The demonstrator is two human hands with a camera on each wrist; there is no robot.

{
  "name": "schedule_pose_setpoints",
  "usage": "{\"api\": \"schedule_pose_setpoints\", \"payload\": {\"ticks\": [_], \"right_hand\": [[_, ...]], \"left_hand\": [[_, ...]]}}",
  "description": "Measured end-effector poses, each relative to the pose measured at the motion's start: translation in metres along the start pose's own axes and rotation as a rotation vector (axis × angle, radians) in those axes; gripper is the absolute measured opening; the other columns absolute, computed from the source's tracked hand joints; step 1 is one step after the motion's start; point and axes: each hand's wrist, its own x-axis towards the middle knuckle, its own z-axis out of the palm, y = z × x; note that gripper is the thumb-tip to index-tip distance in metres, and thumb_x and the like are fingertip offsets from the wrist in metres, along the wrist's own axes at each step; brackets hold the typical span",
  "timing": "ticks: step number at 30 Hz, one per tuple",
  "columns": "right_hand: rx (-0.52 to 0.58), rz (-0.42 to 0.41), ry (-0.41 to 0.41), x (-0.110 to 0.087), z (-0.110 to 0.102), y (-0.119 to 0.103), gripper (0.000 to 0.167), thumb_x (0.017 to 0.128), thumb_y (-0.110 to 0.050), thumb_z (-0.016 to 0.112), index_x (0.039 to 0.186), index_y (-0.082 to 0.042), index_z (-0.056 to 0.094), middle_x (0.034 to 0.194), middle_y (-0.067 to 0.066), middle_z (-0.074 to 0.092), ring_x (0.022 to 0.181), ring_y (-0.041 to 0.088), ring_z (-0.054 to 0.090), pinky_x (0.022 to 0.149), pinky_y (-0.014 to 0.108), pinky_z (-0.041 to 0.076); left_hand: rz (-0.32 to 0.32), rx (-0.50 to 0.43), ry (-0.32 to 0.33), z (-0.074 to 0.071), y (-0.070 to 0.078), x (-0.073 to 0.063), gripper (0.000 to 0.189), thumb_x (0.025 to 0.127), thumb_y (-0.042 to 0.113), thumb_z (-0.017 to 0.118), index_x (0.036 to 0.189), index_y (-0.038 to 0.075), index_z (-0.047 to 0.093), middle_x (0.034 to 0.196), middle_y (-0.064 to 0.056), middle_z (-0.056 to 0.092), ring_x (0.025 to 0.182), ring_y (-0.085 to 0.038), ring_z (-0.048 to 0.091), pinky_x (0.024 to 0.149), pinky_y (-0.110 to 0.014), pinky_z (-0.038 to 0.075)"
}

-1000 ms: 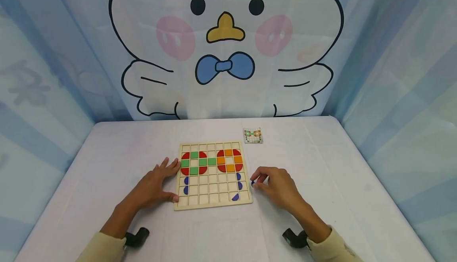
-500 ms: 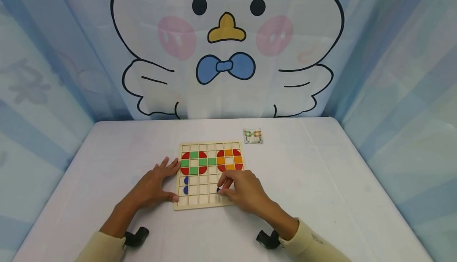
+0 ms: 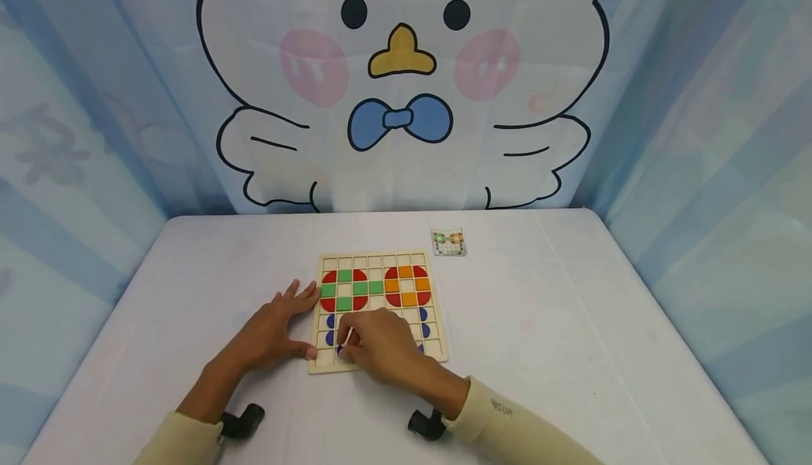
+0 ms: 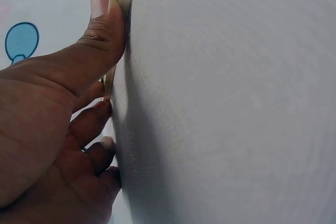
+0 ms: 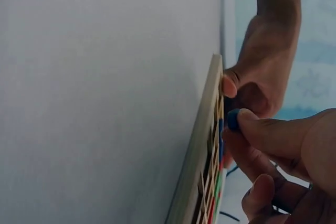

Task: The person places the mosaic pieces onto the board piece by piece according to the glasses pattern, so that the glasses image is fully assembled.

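Observation:
A square wooden grid board (image 3: 380, 368) lies on the white table, holding red, green, orange and blue pieces in its cells. My left hand (image 3: 269, 331) rests along the board's left edge, fingers spread, with the thumb on the near left part of the rim. Over the lower left of the grid, my right hand (image 3: 383, 345) pinches a small blue piece (image 5: 233, 119) between thumb and index finger. Two blue half-round pieces (image 3: 330, 330) sit in the left column just beyond it. Blue pieces (image 3: 425, 323) at the right side are partly hidden by the right hand.
A small pattern card (image 3: 449, 242) lies beyond the board's far right corner. The white table (image 3: 539, 296) reaches back to a printed curtain (image 3: 400, 169). Black wrist cameras (image 3: 243, 421) are strapped below both hands.
My right hand has carried the blue piece leftward from beside the board's right edge, across the grid to its lower left. My left hand has stayed in place.

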Motion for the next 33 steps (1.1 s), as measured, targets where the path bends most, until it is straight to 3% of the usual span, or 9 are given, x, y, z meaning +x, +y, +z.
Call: {"api": "schedule_pose_setpoints", "payload": {"ticks": [9, 33], "right_hand": [[-0.092, -0.027, -0.004, 0.004, 0.013, -0.006, 0.006, 0.090, -0.021, 0.087, 0.093, -0.021, 0.081, 0.072, -0.014, 0.066, 0.071, 0.003, 0.052, 0.064, 0.019, 0.042], [-0.072, 0.018, 0.029, 0.002, 0.011, -0.005, 0.004, 0.092, -0.025, 0.085, 0.092, -0.021, 0.084, 0.073, -0.015, 0.068, 0.072, 0.002, 0.052, 0.067, 0.019, 0.042]], "left_hand": [[0.008, 0.009, 0.008, -0.002, 0.002, 0.000, 0.110, 0.076, 0.045, 0.093, 0.165, 0.012, 0.037, 0.173, -0.013, 0.031, 0.163, -0.049, 0.016, 0.125, -0.073, 0.022], [0.025, -0.002, -0.003, -0.002, -0.001, 0.003, 0.113, 0.075, 0.048, 0.093, 0.165, 0.012, 0.037, 0.173, -0.014, 0.031, 0.163, -0.050, 0.017, 0.124, -0.075, 0.022]]}}
